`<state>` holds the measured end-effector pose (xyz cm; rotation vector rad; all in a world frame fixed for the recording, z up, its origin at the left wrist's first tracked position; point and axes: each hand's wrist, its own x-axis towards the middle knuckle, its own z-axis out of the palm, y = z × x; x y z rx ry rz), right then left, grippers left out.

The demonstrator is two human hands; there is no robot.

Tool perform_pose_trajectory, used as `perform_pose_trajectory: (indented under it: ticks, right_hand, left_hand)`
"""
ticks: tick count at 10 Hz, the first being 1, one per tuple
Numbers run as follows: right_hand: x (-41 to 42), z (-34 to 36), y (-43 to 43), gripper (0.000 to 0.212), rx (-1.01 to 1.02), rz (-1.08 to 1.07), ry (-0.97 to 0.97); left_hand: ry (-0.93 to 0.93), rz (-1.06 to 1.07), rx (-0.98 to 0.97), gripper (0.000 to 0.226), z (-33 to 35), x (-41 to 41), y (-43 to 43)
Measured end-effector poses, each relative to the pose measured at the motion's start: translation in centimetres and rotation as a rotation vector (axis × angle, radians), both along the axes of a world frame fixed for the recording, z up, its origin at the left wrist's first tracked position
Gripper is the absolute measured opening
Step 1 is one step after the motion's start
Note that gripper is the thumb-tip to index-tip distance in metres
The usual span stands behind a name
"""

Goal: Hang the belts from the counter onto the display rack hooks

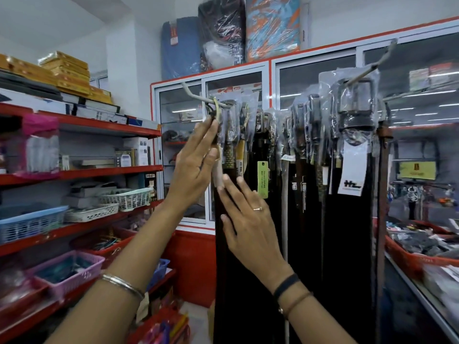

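A dark belt (219, 234) hangs by its buckle on the left rack hook (198, 95), its strap dropping straight down. My left hand (196, 165) is raised against the buckle end just under that hook, fingers pinching the buckle and its plastic wrap. My right hand (246, 219) lies flat with fingers spread against the strap lower down. Several other wrapped belts (310, 170) hang from the hooks to the right, and a second long hook (372, 63) sticks out at the upper right.
Red shelves (82, 173) with baskets and boxes stand on the left. A glass-doored cabinet (238, 95) is behind the rack. A glass counter (422, 291) with a red basket (409, 259) of goods lies at the right.
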<state>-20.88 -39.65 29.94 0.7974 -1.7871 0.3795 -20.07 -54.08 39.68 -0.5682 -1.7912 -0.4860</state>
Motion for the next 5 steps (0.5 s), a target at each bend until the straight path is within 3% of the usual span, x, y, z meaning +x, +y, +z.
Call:
perform_pose_trajectory:
  ticks: [3,5]
  right_hand:
    - [-3.0,-0.7,0.6,0.058,0.03,-0.062,-0.084]
    - [0.7,-2.1,3.2,0.054,-0.027,0.24,-0.255]
  left_hand:
    - [0.035,0.051,-0.007,0.052,-1.1,-2.5,0.9]
    - [-0.033,-0.031,0.179,0.056,-3.6,0.1,3.8]
